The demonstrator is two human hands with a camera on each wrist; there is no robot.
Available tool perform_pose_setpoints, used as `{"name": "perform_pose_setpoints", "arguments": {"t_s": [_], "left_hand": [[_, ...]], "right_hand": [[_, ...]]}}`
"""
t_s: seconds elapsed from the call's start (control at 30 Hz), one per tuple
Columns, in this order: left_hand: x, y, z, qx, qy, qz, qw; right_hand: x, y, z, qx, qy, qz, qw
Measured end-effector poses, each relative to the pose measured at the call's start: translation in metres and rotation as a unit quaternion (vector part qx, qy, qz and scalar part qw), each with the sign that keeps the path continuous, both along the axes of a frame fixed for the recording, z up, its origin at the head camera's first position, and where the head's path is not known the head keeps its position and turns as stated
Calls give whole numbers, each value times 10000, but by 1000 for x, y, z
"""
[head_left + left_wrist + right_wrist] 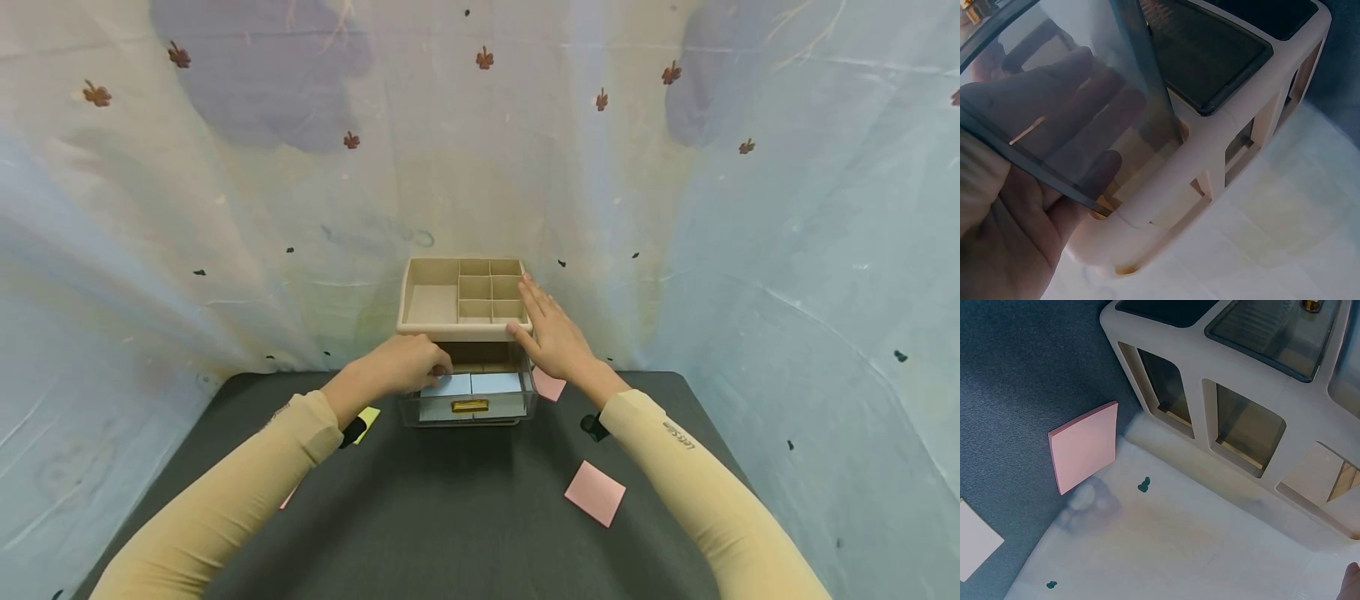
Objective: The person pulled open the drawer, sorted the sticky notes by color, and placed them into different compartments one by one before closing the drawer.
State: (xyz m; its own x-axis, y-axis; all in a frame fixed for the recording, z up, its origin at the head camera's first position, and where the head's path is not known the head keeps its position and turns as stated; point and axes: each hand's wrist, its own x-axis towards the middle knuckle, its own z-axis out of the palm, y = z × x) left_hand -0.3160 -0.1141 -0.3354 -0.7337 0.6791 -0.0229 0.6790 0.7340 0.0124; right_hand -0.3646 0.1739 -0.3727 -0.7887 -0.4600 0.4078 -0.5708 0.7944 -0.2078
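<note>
A beige desktop organizer [427,332] has a divided open tray on top and a clear drawer [408,410] with a gold handle [469,407] pulled out at the front. Two light blue sticky note pads [496,383] lie side by side in that drawer. My left hand [397,364] reaches in over the drawer's left wall, fingertips right at the left pad. Through the clear wall, the left wrist view shows loosely bent fingers [1079,112], with no pad between them. Fingers extended, my right hand [555,337] rests against the organizer's upper right side; only a fingertip [1350,584] appears in the right wrist view.
On the dark table [450,517], a pink pad [595,493] lies at front right and another pink pad [550,385] beside the organizer. A yellow-green pad [367,422] shows by the left wrist, with a pink edge lower left. A patterned cloth [465,183] hangs behind.
</note>
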Motion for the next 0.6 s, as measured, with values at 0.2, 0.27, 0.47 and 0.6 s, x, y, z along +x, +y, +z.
{"name": "perform_pose_setpoints", "arguments": {"t_s": [0.2,0.27,0.47,0.6], "left_hand": [[0,-1,2,14,-40,-47,10000],[0,-2,1,48,-23,-89,9999],[-2,-5,-1,468,-13,-336,9983],[-1,-8,-2,829,112,-547,9950]], "right_hand": [[0,0,1,-14,-27,21,10000],[0,0,1,-11,-2,18,10000],[0,0,0,12,51,-6,10000],[0,0,0,-10,50,17,10000]]}}
